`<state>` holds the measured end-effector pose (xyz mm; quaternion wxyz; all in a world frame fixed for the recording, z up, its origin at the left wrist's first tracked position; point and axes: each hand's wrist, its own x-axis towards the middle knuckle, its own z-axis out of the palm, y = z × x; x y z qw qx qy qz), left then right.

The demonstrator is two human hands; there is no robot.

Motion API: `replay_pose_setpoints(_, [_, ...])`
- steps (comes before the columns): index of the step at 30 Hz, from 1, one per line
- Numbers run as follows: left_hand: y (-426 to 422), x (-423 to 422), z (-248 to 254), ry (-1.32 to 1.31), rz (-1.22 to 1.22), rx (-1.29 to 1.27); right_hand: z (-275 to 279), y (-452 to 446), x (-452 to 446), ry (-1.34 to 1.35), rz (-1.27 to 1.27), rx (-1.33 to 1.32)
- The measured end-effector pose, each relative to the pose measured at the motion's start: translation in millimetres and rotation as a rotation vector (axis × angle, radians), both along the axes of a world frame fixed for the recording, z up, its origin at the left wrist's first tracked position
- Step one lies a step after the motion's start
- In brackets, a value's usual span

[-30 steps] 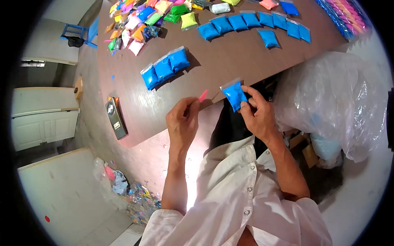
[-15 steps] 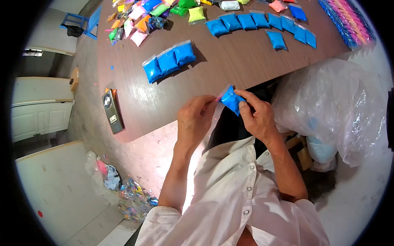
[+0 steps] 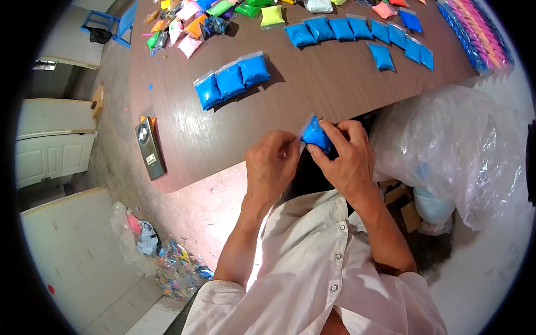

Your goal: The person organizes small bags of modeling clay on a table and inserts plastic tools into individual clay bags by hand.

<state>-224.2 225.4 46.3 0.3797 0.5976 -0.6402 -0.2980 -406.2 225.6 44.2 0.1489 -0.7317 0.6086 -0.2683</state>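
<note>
A small clear bag of blue filling [image 3: 316,135] is held between my hands, just off the table's near edge. My right hand [image 3: 347,153] grips its filled body with thumb and fingers. At the bag's clear end, my left hand [image 3: 272,159] has its thumb and fingers pinched together on the plastic edge. Farther in on the table, three similar blue bags [image 3: 230,81] lie overlapping in a row. Toward the back right, a longer curved row of blue bags [image 3: 341,29] has a single blue bag [image 3: 381,57] in front of it.
The brown table [image 3: 184,123] carries a phone [image 3: 150,149] at its left edge. A heap of colourful bags [image 3: 196,27] lies at the back left, and bundled pink and blue packs [image 3: 474,33] at the far right. Large clear plastic sacking [image 3: 441,145] bulges on my right. Wrapper scraps [image 3: 177,265] litter the floor.
My right hand has shifted its hold on the blue bag, with the fingers now more curled over it. The bag has turned slightly. My left hand stays at the clear end.
</note>
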Motion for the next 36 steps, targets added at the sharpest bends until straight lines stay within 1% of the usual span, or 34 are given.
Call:
replay_pose_setpoints(1, [1,-2,-2,0.014,0.009,-0.011,4,-1,0,0.002,0.002,0.002])
replay_pose_setpoints(3, [3,-6,-3,0.029,0.017,-0.02,10,-3,0,0.034,0.021,-0.124])
replay_pose_setpoints(5, [3,-10,-2,0.071,0.048,-0.001,8,-9,-2,0.027,0.068,-0.134])
replay_pose_setpoints(7, [4,-9,0,0.044,0.03,-0.002,4,-12,-4,0.018,0.116,-0.145])
replay_pose_setpoints(15, [10,-4,1,-0.023,-0.046,-0.052,-12,-15,-7,-0.146,0.215,-0.142])
replay_pose_setpoints(18, [15,-4,1,-0.037,-0.064,-0.067,-10,-14,-12,-0.18,0.239,-0.131])
replay_pose_setpoints(22, [20,-5,8,0.007,-0.082,-0.034,-12,-8,-20,-0.166,0.258,-0.123])
replay_pose_setpoints(24, [21,-2,11,0.005,-0.095,-0.023,-14,-5,-23,-0.316,0.209,-0.068])
replay_pose_setpoints(25, [22,0,12,0.012,-0.075,-0.047,-14,-4,-25,-0.318,0.205,-0.068])
replay_pose_setpoints(27, [22,3,18,0.031,-0.044,-0.078,-15,-1,-27,-0.434,0.172,-0.022])
replay_pose_setpoints(30, [24,4,29,0.008,-0.045,-0.029,-19,1,-31,-0.417,0.195,-0.04])
replay_pose_setpoints(34, [21,-1,37,0.04,-0.083,-0.043,-18,3,-31,-0.418,0.199,0.004])
replay_pose_setpoints(36, [18,1,40,-0.049,-0.133,-0.04,-19,4,-32,-0.401,0.216,-0.013])
